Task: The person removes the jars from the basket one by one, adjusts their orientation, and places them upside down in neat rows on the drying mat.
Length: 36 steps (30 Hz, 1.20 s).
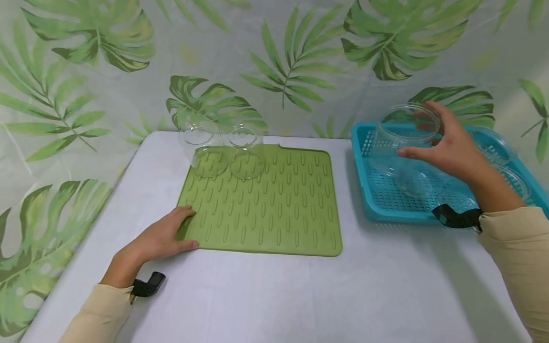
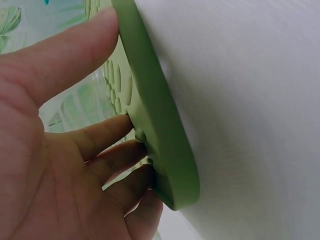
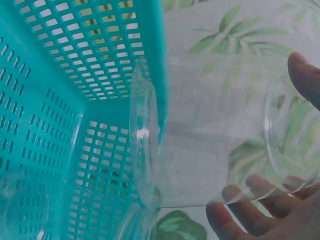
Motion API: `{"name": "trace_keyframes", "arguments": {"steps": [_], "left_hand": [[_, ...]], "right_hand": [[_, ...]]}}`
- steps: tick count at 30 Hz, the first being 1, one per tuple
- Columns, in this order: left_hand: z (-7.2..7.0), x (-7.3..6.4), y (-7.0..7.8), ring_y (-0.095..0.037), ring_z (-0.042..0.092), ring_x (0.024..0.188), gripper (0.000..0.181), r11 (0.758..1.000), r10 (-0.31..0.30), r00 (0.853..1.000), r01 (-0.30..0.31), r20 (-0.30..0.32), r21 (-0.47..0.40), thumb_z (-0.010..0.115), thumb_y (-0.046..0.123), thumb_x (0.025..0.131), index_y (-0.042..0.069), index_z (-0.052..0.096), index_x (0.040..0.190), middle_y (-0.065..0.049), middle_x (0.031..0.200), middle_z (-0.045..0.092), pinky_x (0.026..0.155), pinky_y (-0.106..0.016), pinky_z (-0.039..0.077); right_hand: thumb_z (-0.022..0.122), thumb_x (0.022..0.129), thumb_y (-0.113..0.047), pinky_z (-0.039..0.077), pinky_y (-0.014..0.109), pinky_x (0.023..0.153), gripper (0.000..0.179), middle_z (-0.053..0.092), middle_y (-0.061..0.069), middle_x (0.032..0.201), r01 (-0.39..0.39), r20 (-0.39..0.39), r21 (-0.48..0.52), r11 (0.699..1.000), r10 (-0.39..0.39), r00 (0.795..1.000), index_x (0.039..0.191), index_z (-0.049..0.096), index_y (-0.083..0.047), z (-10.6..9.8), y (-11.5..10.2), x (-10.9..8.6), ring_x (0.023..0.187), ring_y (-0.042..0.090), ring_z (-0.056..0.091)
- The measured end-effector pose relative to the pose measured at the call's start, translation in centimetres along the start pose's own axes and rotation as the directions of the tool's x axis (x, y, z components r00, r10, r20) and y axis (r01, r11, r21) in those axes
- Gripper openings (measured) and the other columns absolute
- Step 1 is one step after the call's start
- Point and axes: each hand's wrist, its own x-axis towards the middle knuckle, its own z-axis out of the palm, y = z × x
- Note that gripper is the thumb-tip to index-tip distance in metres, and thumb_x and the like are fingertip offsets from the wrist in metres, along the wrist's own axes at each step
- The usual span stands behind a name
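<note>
A clear cylindrical container (image 1: 401, 143) is held by my right hand (image 1: 454, 147) above the left part of the blue basket (image 1: 399, 216). Thumb and fingers wrap round its upper part; in the right wrist view the clear container (image 3: 210, 135) looks hollow and see-through. My left hand (image 1: 158, 238) rests at the near left corner of the green ridged mat (image 1: 266, 205), its thumb and fingertips touching the edge in the left wrist view. Two similar clear containers, one on the left (image 1: 210, 164) and one on the right (image 1: 248, 164), stand side by side at the mat's far left.
More clear containers (image 1: 510, 181) lie in the basket, their outlines hard to separate. White cloth (image 1: 274, 295) covers the table. A leaf-patterned sheet (image 1: 300, 57) hangs behind it. The basket stands right of the mat, with a gap between them.
</note>
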Motion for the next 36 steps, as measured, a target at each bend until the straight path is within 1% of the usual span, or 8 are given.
{"name": "trace_keyframes", "arguments": {"steps": [5, 15, 19, 24, 26, 29, 32, 36], "left_hand": [[-0.1, -0.2, 0.1, -0.049, 0.036, 0.141, 0.081, 1.0, -0.009, 1.0, 0.009, 0.015, 0.004, 0.076, 0.037, 0.085, -0.003, 0.041, 0.145, -0.026, 0.155, 0.035, 0.109, -0.063, 0.039], [-0.8, -1.2, -0.7, -0.051, 0.032, 0.143, 0.069, 0.999, -0.005, 1.0, 0.005, 0.02, -0.046, 0.068, 0.034, 0.093, -0.006, 0.044, 0.144, -0.028, 0.156, 0.034, 0.111, -0.065, 0.034], [-1.6, -1.4, -0.6, -0.051, 0.036, 0.14, 0.065, 0.997, 0.017, 1.0, -0.018, -0.017, -0.08, 0.066, 0.034, 0.095, -0.006, 0.045, 0.142, -0.029, 0.151, 0.041, 0.11, -0.064, 0.036], [-3.7, -1.6, 0.9, -0.047, 0.041, 0.138, 0.056, 0.991, 0.069, 0.99, -0.083, -0.126, -0.108, 0.062, 0.028, 0.098, -0.003, 0.047, 0.142, -0.026, 0.148, 0.047, 0.109, -0.062, 0.037], [-4.4, -1.4, 2.0, -0.044, 0.043, 0.138, 0.051, 0.985, 0.099, 0.977, -0.123, -0.188, -0.124, 0.062, 0.025, 0.098, 0.001, 0.049, 0.142, -0.023, 0.146, 0.05, 0.109, -0.061, 0.038], [-5.0, -0.8, 4.0, -0.039, 0.045, 0.139, 0.046, 0.966, 0.159, 0.949, -0.206, -0.271, -0.155, 0.063, 0.022, 0.098, 0.007, 0.053, 0.14, -0.017, 0.145, 0.053, 0.109, -0.059, 0.039], [-5.1, -0.1, 6.0, -0.034, 0.048, 0.138, 0.043, 0.938, 0.239, 0.913, -0.305, -0.332, -0.163, 0.065, 0.018, 0.097, 0.01, 0.056, 0.138, -0.012, 0.144, 0.056, 0.108, -0.055, 0.042], [-5.3, 0.4, 8.2, -0.027, 0.052, 0.135, 0.042, 0.899, 0.328, 0.86, -0.411, -0.392, -0.15, 0.067, 0.013, 0.094, 0.012, 0.059, 0.135, -0.008, 0.141, 0.059, 0.108, -0.043, 0.045]], "right_hand": [[0.076, 0.089, -0.025, 0.025, 0.07, 0.112, 0.105, 0.02, 0.008, 0.167, 0.014, 0.013, -0.001, 1.0, -0.014, 1.0, 0.158, -0.001, -0.038, -0.2, -0.5, -1.0, 0.145, 0.042, 0.031], [0.083, 0.082, -0.024, 0.027, 0.069, 0.111, 0.113, 0.022, 0.0, 0.167, 0.066, 0.044, -0.05, 0.997, -0.063, 0.997, 0.159, 0.001, -0.038, 0.4, -2.3, -2.6, 0.145, 0.04, 0.032], [0.084, 0.081, -0.024, 0.028, 0.07, 0.11, 0.112, 0.023, 0.003, 0.167, 0.08, 0.051, -0.057, 0.995, -0.077, 0.996, 0.159, 0.005, -0.035, 0.5, -2.7, -3.0, 0.143, 0.041, 0.033], [0.085, 0.08, -0.024, 0.029, 0.069, 0.109, 0.11, 0.03, 0.013, 0.162, 0.09, 0.062, -0.063, 0.994, -0.086, 0.994, 0.159, 0.009, -0.034, 0.8, -3.2, -3.3, 0.14, 0.041, 0.034], [0.085, 0.079, -0.024, 0.029, 0.069, 0.11, 0.111, 0.032, 0.015, 0.16, 0.097, 0.064, -0.062, 0.993, -0.093, 0.994, 0.159, 0.009, -0.034, 1.0, -3.6, -3.4, 0.14, 0.042, 0.034], [0.086, 0.078, -0.025, 0.029, 0.07, 0.11, 0.112, 0.033, 0.014, 0.16, 0.12, 0.065, -0.068, 0.99, -0.116, 0.991, 0.159, 0.009, -0.035, 1.4, -4.4, -3.4, 0.141, 0.045, 0.033], [0.086, 0.078, -0.027, 0.031, 0.072, 0.106, 0.112, 0.033, 0.014, 0.16, 0.137, 0.067, -0.087, 0.987, -0.131, 0.989, 0.159, 0.008, -0.036, 1.7, -5.4, -3.6, 0.14, 0.049, 0.034], [0.086, 0.078, -0.027, 0.033, 0.069, 0.106, 0.109, 0.036, 0.013, 0.159, 0.186, 0.072, -0.079, 0.979, -0.18, 0.981, 0.158, 0.013, -0.035, 2.2, -6.7, -3.8, 0.14, 0.045, 0.037]]}}
